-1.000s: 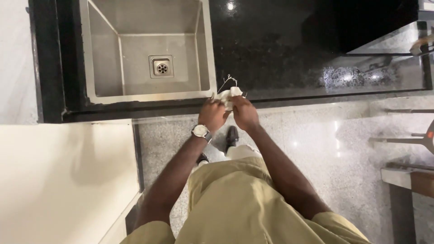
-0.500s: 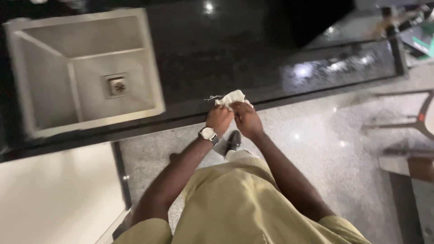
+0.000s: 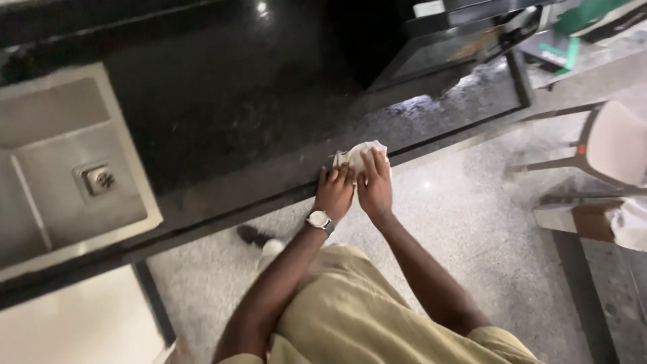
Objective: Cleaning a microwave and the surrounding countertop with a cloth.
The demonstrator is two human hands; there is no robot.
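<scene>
Head view, looking down: both hands rest side by side at the front edge of a black polished stone worktop (image 3: 222, 128). The left hand (image 3: 335, 192) lies with its fingers spread flat on the worktop edge, its fingertips touching a crumpled whitish cloth (image 3: 360, 154); a wristwatch (image 3: 318, 220) with a pale dial sits on that wrist. The right hand (image 3: 375, 185) lies palm down on the cloth, fingers stretched forward and pressing it against the stone rather than closing around it. The cloth sits right on the front lip of the worktop, bunched up, with most of it showing beyond the fingertips of the right hand.

To the left, sunk into the worktop and well apart from the hands, is a square steel sink (image 3: 40, 195) with a drain (image 3: 101, 179) in its floor. Behind the hands, farther along the worktop, stands a dark appliance with a glass front (image 3: 451, 47). Below lies a speckled grey floor (image 3: 472, 216); a dark shoe (image 3: 253, 235) shows near the base of the worktop. At the right edge stands a chair (image 3: 610, 145) with a pale seat and dark frame. The person wears an olive short-sleeved shirt (image 3: 364, 317).
</scene>
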